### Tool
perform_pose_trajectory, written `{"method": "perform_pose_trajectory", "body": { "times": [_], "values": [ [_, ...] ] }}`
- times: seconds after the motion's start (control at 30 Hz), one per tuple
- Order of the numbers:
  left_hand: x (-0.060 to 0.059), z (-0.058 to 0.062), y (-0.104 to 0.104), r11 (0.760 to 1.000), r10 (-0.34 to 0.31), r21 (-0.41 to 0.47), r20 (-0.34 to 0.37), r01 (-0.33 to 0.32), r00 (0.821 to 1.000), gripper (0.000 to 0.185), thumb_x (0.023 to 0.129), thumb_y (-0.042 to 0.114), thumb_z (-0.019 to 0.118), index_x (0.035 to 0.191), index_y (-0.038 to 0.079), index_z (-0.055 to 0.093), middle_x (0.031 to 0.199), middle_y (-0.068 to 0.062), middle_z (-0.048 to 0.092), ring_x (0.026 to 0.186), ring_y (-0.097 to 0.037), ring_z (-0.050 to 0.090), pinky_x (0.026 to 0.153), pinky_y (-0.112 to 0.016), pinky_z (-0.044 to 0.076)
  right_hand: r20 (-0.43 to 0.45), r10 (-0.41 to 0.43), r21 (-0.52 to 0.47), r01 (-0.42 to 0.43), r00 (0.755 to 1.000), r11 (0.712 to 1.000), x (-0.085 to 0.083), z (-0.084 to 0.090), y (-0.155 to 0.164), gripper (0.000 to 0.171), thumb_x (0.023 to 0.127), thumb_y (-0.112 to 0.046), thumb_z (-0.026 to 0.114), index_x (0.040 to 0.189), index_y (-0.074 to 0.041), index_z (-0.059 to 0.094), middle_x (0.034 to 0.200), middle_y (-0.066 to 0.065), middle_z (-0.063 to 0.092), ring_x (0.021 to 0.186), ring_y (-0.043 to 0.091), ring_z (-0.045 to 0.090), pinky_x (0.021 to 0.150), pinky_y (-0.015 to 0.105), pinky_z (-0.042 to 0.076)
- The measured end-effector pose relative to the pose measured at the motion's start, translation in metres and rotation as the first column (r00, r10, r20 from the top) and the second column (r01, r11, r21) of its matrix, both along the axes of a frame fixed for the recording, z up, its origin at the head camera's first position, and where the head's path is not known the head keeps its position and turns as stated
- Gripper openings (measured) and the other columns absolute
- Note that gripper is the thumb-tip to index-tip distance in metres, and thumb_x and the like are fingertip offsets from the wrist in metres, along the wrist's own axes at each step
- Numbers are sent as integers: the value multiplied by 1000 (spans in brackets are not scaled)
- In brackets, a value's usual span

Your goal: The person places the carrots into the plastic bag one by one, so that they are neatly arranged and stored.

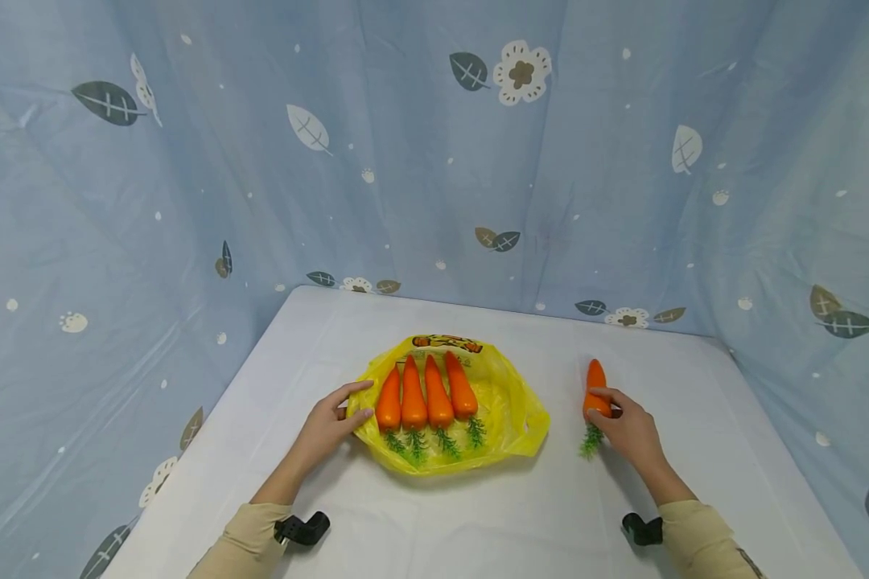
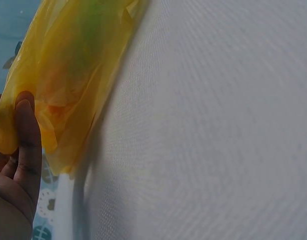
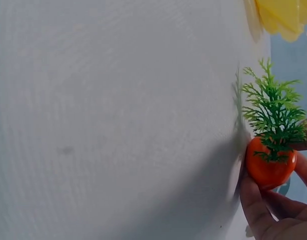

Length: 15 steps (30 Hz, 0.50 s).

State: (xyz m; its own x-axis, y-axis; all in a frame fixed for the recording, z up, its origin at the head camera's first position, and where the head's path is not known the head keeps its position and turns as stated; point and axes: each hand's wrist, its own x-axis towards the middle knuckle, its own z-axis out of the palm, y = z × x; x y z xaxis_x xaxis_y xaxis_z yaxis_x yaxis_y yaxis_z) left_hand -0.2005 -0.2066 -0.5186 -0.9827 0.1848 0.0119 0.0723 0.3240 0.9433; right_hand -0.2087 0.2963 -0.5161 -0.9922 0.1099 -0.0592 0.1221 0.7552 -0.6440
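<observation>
My left hand (image 1: 327,428) pinches the left edge of a yellow plastic bag (image 1: 505,394), thumb on the inside. Several orange carrots (image 1: 413,400) with green leafy tops lie side by side in the spread bag, tips pointing away from me. In the left wrist view the thumb presses on the thin yellow plastic (image 2: 78,75), and orange and green show through it. To the right of the bag, my right hand (image 1: 636,433) holds another carrot (image 1: 595,378) between thumb and fingers, down at the table. Its green top (image 3: 273,105) faces the right wrist camera.
Under everything is a white-covered table (image 1: 471,523). A blue curtain (image 1: 405,177) with leaf and flower prints hangs behind and along both sides. A black device (image 1: 302,528) is strapped to the left wrist, and a similar one (image 1: 642,530) to the right.
</observation>
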Motion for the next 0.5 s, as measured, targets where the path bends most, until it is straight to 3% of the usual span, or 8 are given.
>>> {"method": "perform_pose_trajectory", "body": {
  "times": [0.4, 0.5],
  "values": [
    [-3, -2, -3, 999, -27, 44, 13, 27, 1000, 52, 97, 21, 72, 145, 10, 56, 146, -22, 51, 77, -19, 70, 65, -35, 60, 14, -13, 13, 12, 1000, 1000, -2, -2, 2, 47, 99, -28, 67, 139, -5, 58, 138, 30, 55, 110, 40, 59, 84, 48, 56],
    [-3, -1, -3, 998, -30, 57, 11, 29, 999, 52, 97, 20, 72, 146, 9, 55, 148, -22, 49, 79, -19, 71, 66, -35, 60, 17, -14, 12, 13, 1000, 1000, -2, -2, 3, 47, 98, -29, 67, 138, -5, 59, 137, 30, 55, 108, 40, 58, 82, 46, 56]
  ]
}}
